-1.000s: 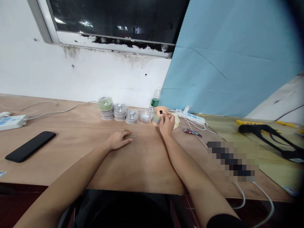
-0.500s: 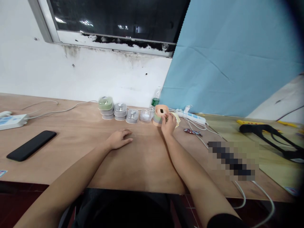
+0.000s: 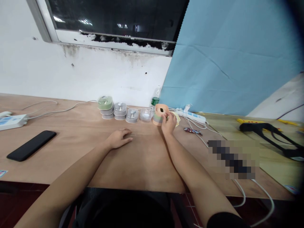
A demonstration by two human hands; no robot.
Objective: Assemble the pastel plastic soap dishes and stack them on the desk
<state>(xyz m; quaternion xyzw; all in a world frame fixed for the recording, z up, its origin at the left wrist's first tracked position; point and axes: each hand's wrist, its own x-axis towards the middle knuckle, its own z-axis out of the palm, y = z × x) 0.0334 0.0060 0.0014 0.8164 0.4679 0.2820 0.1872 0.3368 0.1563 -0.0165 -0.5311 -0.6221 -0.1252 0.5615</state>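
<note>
My left hand (image 3: 119,138) lies on the wooden table with its thumb spread from the fingers, holding nothing. At the back of the table, my right hand (image 3: 169,123) has curled fingers on the near right side of a small orange container (image 3: 160,109). This container has a dark spot on its top and forms a stack with a green layer below. Left of it sit a clear plastic container (image 3: 146,114), a single grey container (image 3: 132,115), a grey stack (image 3: 120,110) and a stack with a green top (image 3: 105,102). Yellowish paper (image 3: 177,118) is partly hidden behind my right hand.
A bottle with a green label (image 3: 155,100) stands by the wall. White power strips (image 3: 196,117) with cables lie right and far left. A black phone (image 3: 32,145) is at left; a small wrapper (image 3: 192,130) and a blurred dark object (image 3: 230,158) are at right.
Both hands and the containers stay in almost the same places. The view has shifted very slightly.
</note>
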